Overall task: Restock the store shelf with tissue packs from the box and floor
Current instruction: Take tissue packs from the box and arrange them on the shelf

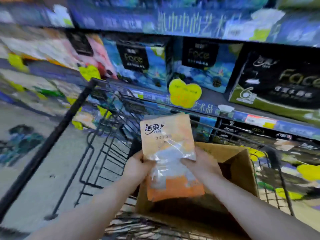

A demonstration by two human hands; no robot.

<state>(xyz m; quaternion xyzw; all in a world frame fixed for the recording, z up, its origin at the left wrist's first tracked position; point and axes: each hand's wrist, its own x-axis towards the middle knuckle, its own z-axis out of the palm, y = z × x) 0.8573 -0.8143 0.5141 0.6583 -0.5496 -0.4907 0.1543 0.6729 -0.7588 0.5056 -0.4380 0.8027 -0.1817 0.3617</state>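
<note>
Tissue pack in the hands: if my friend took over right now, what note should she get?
Left hand: gripping the left edge of the orange tissue pack.
Right hand: gripping its right edge.
The pack is held upright above the open cardboard box, which sits in the wire cart.
Done: one pack is out of the box.
Left: put it on the shelf ahead. The box's contents are hidden, so check it, then the floor, for more packs.
</note>
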